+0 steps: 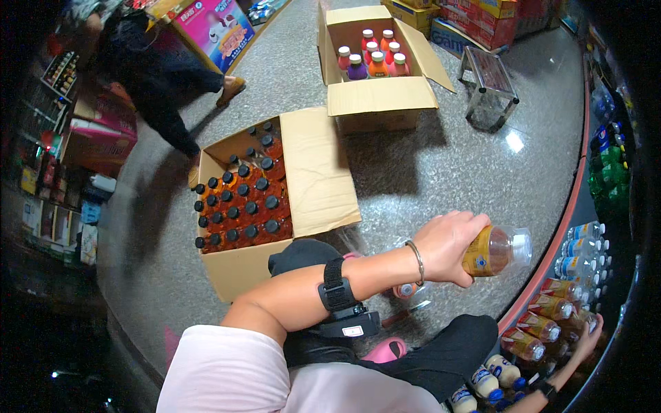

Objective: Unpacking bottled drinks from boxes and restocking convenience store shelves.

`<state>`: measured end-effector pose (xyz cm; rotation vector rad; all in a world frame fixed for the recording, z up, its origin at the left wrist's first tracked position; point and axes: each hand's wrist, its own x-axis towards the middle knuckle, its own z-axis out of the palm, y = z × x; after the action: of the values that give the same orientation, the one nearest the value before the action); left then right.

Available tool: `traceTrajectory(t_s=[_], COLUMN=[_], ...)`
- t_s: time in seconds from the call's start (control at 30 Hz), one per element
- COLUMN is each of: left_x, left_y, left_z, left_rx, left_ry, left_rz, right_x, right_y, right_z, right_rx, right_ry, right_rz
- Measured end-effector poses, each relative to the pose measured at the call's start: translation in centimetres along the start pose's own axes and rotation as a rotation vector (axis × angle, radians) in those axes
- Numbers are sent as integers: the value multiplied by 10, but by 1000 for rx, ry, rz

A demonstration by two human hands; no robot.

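Note:
My left hand (449,248) grips a plastic drink bottle (493,253) with a yellow label and a clear cap, tilted nearly level above the floor. At the lower right, my right hand (587,338) reaches into a shelf, its fingers around the capped top of a bottle (582,319) there. Beside that hand lie several red-and-yellow labelled bottles (537,326), caps pointing outward. Below them are white bottles with blue caps (485,381). Water bottles (577,264) stand farther up the shelf. Under my left forearm, another bottle (405,290) is partly hidden near a knife-like tool (407,314).
An open carton (248,268) of black-capped amber bottles is at my left knee. Beyond it stands another open carton (382,98) with colourful bottles. A metal stool (488,85) is at upper right. A person (155,77) stands at upper left. The shelf's red edge (560,227) curves along the right.

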<state>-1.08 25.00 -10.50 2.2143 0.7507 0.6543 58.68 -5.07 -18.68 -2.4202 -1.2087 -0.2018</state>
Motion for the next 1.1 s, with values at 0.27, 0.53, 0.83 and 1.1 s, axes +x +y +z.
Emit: traceTrajectory(t_s=[0.27,0.53,0.83,1.1], left_x=[6,11,10,16], left_y=[-9,-7,-3,-11], left_z=[0,-21,-22,-25], left_rx=[-66,-68,-105,-81], left_ry=[55,52,69,55], left_rz=[80,18,-15,-20], right_x=[-60,-54,-131,-175], right_y=[-246,-339,-377,-459], right_z=[-78,134,233,263], right_rx=[337,532,328,629], right_ry=[170,-375,-495,-438], right_rz=[-59,-124,-28,-574])
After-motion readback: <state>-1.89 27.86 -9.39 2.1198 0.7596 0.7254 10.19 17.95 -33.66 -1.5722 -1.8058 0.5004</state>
